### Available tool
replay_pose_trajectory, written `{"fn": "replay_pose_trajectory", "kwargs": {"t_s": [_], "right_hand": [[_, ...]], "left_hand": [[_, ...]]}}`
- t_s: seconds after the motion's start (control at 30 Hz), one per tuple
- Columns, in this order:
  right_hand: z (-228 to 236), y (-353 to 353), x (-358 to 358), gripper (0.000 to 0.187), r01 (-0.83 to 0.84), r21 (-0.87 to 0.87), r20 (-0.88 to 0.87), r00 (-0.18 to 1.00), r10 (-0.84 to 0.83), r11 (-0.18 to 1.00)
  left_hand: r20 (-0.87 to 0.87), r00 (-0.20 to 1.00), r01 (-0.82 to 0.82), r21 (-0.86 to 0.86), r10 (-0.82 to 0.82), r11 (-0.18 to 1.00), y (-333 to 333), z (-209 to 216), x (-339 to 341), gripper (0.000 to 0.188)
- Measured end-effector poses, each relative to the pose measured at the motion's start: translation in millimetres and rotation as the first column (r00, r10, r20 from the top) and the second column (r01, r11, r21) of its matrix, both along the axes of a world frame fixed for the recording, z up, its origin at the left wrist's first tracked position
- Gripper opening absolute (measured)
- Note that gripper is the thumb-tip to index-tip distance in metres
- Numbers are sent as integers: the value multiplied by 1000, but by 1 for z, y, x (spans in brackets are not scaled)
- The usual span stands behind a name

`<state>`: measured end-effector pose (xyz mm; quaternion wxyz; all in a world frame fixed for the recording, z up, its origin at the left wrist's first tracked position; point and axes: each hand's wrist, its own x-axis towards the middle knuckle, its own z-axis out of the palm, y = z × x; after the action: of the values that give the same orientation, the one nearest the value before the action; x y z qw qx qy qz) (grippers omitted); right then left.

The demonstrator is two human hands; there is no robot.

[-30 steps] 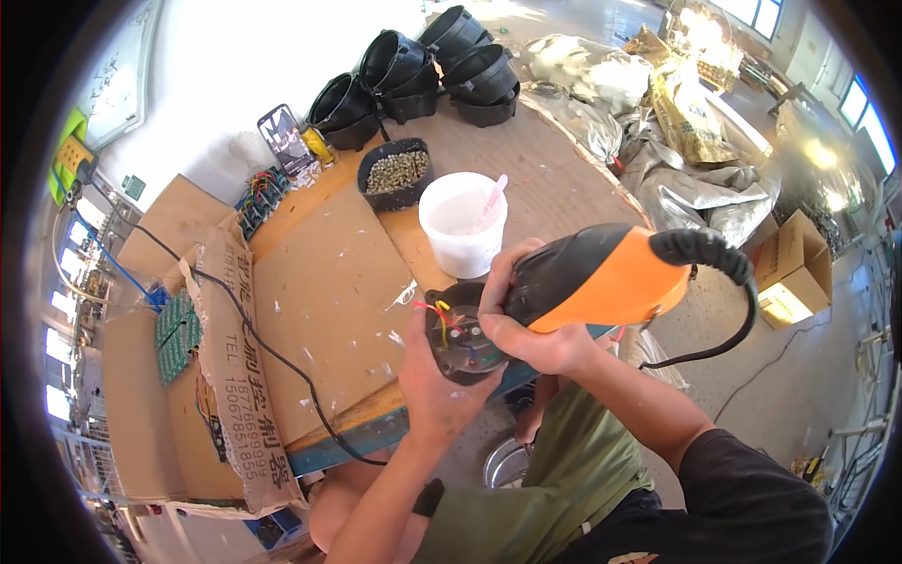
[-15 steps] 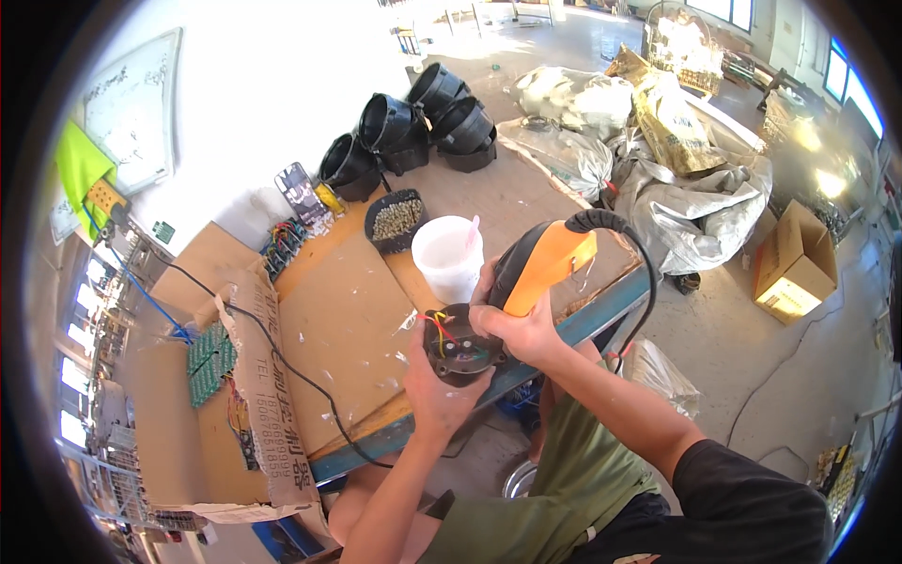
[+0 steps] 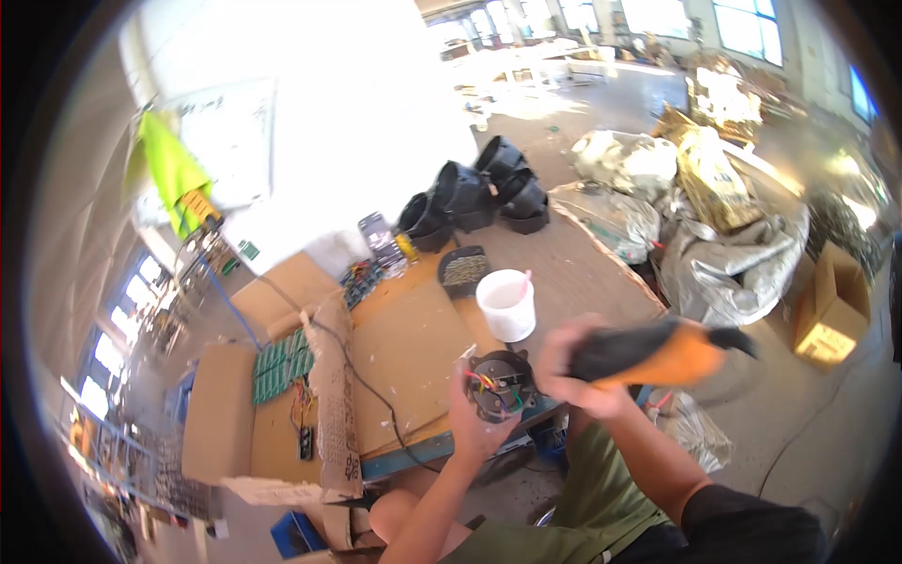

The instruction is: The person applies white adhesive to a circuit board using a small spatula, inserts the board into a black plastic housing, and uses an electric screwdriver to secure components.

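A round black housing [image 3: 503, 376] with red, yellow and green wires inside rests in my left hand [image 3: 476, 428], fingers curled round its side, at the table's front edge. My right hand [image 3: 587, 371] grips an orange-and-black power tool [image 3: 658, 355] with a cord at its rear end, smeared by motion. The tool lies nearly level, to the right of the housing and apart from it. Its working tip cannot be made out. Just behind the housing stands a white plastic tub [image 3: 507, 315] with a pink stick in it. A black scoop-shaped container [image 3: 463, 273] holds small metal pieces.
Black round housings [image 3: 460, 197] are stacked at the back of the table. To the left, an open carton [image 3: 218, 414] holds green circuit boards [image 3: 282, 367], and a dark cable [image 3: 352, 362] crosses its edge. Sacks [image 3: 733, 268] and a cardboard box [image 3: 832, 310] lie on the floor at right.
My right hand has pulled the power tool away from the housing to the right and tipped it from upright to nearly level. The view has shifted, and my left hand still holds the housing.
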<state>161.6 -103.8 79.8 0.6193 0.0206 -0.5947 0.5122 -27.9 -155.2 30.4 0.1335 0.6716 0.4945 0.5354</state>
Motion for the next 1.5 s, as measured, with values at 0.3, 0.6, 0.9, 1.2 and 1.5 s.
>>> {"fn": "replay_pose_trajectory", "kwargs": {"t_s": [0.3, 0.6, 0.9, 1.2, 1.5], "right_hand": [[-6, 6, 46, 48, 118, -617, -226, 920, -319, 778], [-68, 84, 48, 60, -152, -987, -117, 909, 399, 56], [-69, 102, 47, 53, -58, -994, -87, 924, 372, -89], [-76, 65, 60, 27, -66, -986, -2, 921, 389, 151], [-50, 19, 39, 22, 110, -909, 295, 852, 433, 403]], "left_hand": [[605, 742, 200, 209, -287, 957, -102, 23, -56, 103], [-160, 569, -732, 348, 806, 586, -271, 66, -144, 64], [-182, -193, -894, -371, 964, -249, -462, -89, -269, 98], [-669, -234, -415, -587, 705, -695, -582, -232, -288, 96], [-761, -338, -257, -491, 554, -832, -622, -224, -311, 93]]}}
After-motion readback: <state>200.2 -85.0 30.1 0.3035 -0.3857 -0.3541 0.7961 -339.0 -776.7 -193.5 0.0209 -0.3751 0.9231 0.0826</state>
